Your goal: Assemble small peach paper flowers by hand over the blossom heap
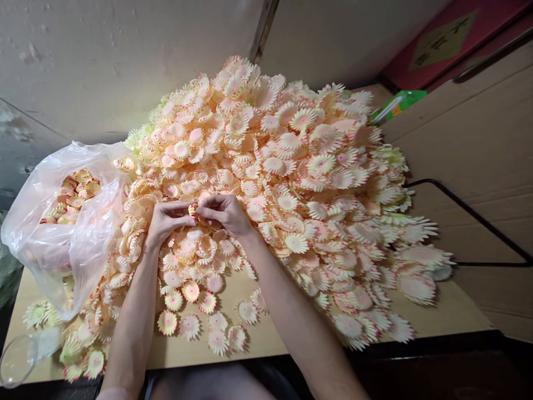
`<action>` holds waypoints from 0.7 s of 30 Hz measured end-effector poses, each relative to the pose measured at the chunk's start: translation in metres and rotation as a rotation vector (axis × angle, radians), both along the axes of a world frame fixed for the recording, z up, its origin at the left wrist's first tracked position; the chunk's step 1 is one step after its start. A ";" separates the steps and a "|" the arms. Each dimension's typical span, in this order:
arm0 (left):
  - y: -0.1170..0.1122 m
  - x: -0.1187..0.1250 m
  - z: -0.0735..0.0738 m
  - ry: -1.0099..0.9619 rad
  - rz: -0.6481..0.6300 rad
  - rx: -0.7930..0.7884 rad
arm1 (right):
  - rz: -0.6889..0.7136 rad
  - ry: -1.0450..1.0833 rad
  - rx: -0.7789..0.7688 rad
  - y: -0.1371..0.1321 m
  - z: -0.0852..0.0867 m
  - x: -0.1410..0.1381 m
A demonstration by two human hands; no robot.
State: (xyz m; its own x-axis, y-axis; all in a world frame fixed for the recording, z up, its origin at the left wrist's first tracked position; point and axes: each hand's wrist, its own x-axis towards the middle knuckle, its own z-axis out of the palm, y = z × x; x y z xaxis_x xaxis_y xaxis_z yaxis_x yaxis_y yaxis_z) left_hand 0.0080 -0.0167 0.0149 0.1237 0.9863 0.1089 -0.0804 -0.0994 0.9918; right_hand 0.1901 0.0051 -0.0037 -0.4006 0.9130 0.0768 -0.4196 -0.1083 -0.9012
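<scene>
Flower piece: a small pink-and-cream flower piece (192, 210) is pinched between the fingertips of both hands, just above the near slope of the heap; too small and too covered to tell which way it faces or where its long axis runs.
Left hand: the left hand (166, 219) is closed on the piece from its own side, thumb and fingers together, palm turned inward.
Right hand: the right hand (225, 214) meets it from the other side, fingers curled and clamped on the same piece; the two hands touch at the fingertips.
Beneath the hands: loose petal discs (200, 311) lie flat and scattered towards the person, some apart from one another.
Beyond and right of the hands: the big flower heap (300, 178) rises high and spreads wide.
Left of the left hand: a clear plastic bag (62, 222) stands open, holding more flowers, touching the heap.
Edges: the table (453, 311) shows bare wood at its near rim between the forearms and at the far right corner; cardboard (478, 150) stands just right of it.
</scene>
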 end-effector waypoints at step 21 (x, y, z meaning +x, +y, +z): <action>-0.001 0.001 -0.001 0.002 -0.028 -0.083 | 0.055 -0.020 0.086 -0.003 0.006 0.004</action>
